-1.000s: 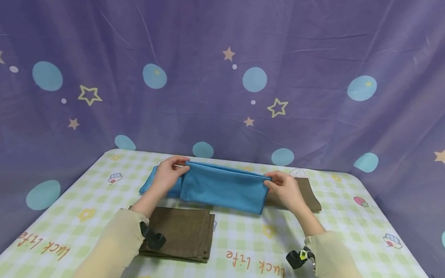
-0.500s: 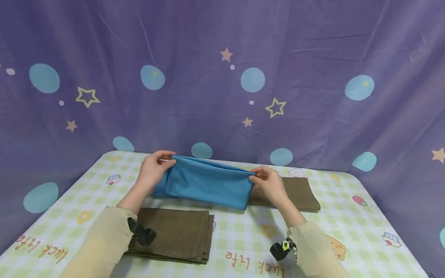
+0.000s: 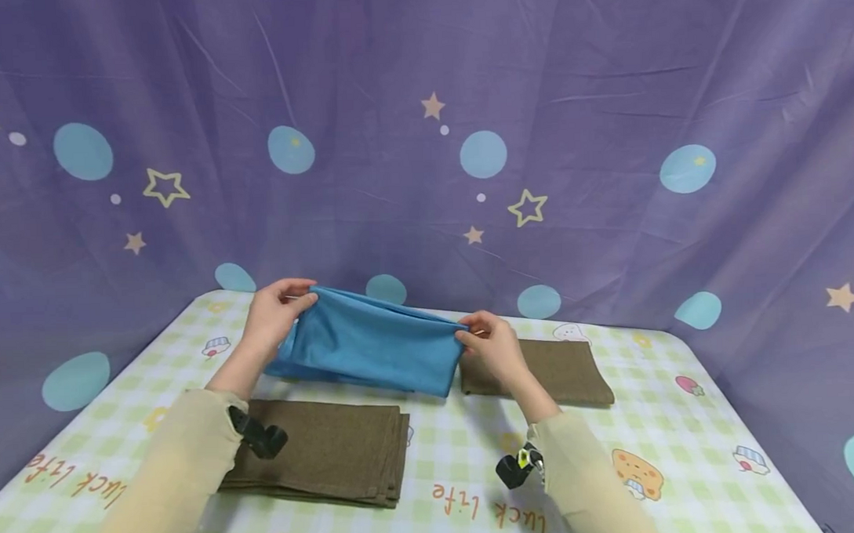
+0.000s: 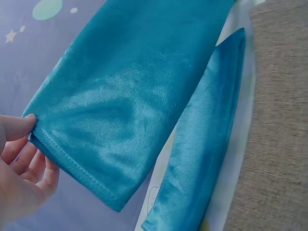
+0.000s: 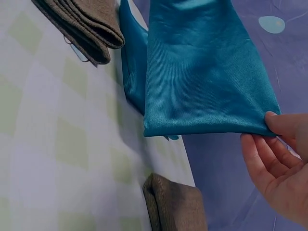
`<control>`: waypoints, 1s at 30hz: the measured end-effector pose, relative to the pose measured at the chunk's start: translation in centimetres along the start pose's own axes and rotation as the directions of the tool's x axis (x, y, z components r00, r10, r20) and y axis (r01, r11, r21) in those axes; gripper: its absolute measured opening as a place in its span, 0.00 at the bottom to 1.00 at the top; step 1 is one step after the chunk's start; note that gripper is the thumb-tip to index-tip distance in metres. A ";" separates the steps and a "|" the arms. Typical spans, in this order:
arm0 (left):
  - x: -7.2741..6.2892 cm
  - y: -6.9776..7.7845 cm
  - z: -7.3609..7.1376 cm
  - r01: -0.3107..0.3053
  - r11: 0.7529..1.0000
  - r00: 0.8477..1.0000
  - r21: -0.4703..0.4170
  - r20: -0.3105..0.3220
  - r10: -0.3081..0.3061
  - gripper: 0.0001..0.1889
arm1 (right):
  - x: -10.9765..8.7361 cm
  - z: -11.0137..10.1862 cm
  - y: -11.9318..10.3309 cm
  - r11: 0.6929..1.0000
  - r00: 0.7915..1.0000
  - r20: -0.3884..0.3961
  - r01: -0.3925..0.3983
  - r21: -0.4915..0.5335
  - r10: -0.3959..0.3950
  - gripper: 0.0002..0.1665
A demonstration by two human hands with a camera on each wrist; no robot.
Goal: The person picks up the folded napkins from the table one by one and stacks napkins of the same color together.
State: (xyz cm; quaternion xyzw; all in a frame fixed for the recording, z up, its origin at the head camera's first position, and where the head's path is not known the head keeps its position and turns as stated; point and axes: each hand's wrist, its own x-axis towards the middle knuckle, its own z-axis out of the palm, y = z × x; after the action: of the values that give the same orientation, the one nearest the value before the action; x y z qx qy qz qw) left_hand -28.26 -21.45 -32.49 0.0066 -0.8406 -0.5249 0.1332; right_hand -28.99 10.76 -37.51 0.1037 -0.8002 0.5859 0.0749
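Note:
A folded blue cloth (image 3: 376, 343) with a satiny sheen hangs between both hands. My left hand (image 3: 273, 315) pinches its upper left corner between thumb and fingers, while the right hand (image 3: 496, 346) pinches the upper right corner, held lower. In the left wrist view, the thumb of the left hand (image 4: 21, 168) presses on the stitched hem. Behind and below the hanging piece, a second folded blue cloth (image 4: 199, 130) lies on the table, mostly hidden in the head view. The right wrist view shows the right hand (image 5: 279, 159) at the cloth's bottom corner there.
A stack of folded brown cloths (image 3: 320, 450) lies at the front left, partly under the left forearm. Another folded brown cloth (image 3: 561, 372) lies at the back right, beside the right hand. A checked tablecloth (image 3: 687, 446) covers the table; a purple curtain (image 3: 392, 64) stands behind.
Both hands have moved left and slightly up with the blue cloth, which now hangs over the second blue cloth. More of the brown cloth at the right has come into view.

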 end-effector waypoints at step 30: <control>1.4 -2.0 -1.5 0.141 0.986 0.973 -0.092 -0.170 -0.155 0.20 | 2.5 4.6 0.3 0.997 0.998 0.020 -0.060 0.055 0.059 0.11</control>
State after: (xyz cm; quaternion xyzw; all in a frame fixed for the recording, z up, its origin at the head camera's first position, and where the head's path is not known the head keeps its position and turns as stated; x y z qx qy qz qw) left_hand -29.55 -23.90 -33.30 0.1102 -0.8013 -0.5635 0.1678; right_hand -31.51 6.24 -38.54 0.0870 -0.7870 0.6089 0.0472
